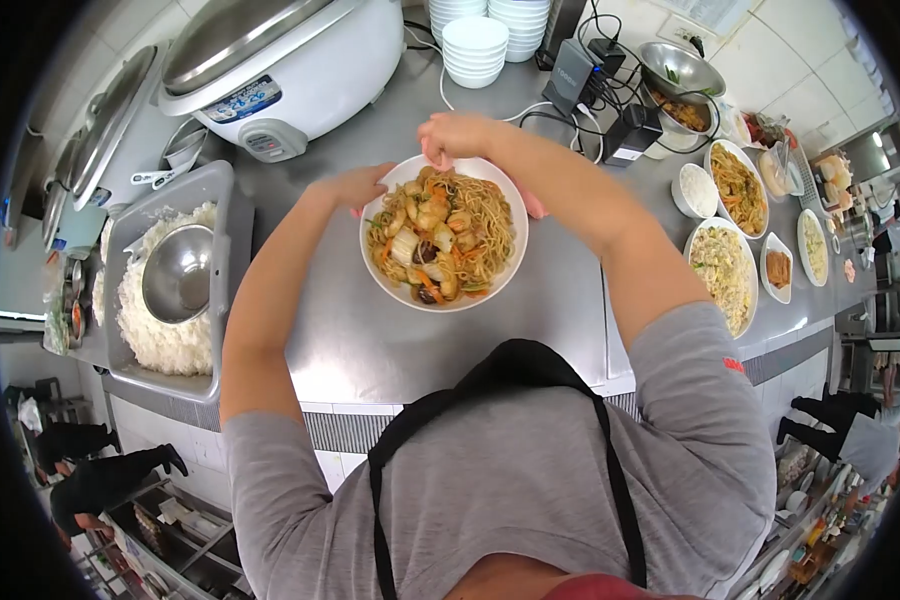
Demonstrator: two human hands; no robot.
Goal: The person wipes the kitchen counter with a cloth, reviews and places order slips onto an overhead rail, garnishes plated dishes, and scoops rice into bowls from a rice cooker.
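A round white plate of noodles with vegetables and mushrooms sits on the steel counter before me. My left hand grips the plate's upper left rim, its thumb side against the edge. Over the far rim is my right hand, fingers bent and pressed together near the noodles; whatever they hold is too small to make out. Bits of something pink show beside the plate at left and right, mostly hidden.
On the left, a grey tub holds rice and a metal bowl, near a large cooker. White bowls and cabled devices stand behind. Several filled dishes line the right. People appear at both sides.
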